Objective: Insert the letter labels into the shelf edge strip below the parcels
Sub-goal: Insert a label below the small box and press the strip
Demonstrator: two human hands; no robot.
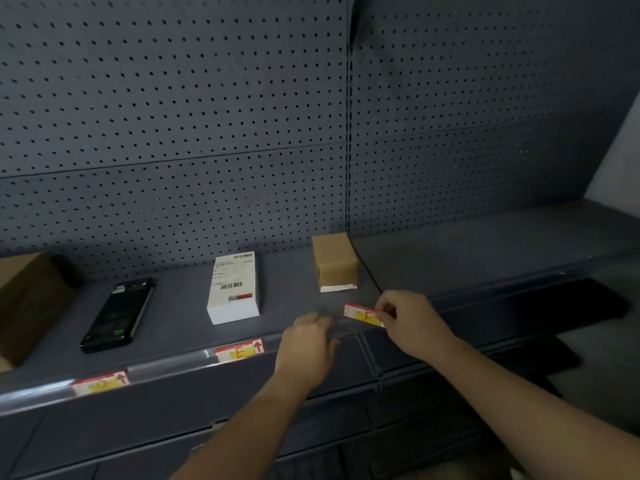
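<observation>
Dim, flat, grey-blue light. A pale glare streak runs along the strip (pixel 166 367) left of the left hand (pixel 306 344). Both hands and the label (pixel 362 314) at the right hand (pixel 412 322) are softly blurred. The shelf (pixel 485 251) edges bow with wide-angle distortion far from the hands. It is darkest below them.

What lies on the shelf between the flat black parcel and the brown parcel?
In the head view, a white box with a barcoded shipping label lies between the flat black parcel and the brown parcel, with bare shelf on either side.
</observation>
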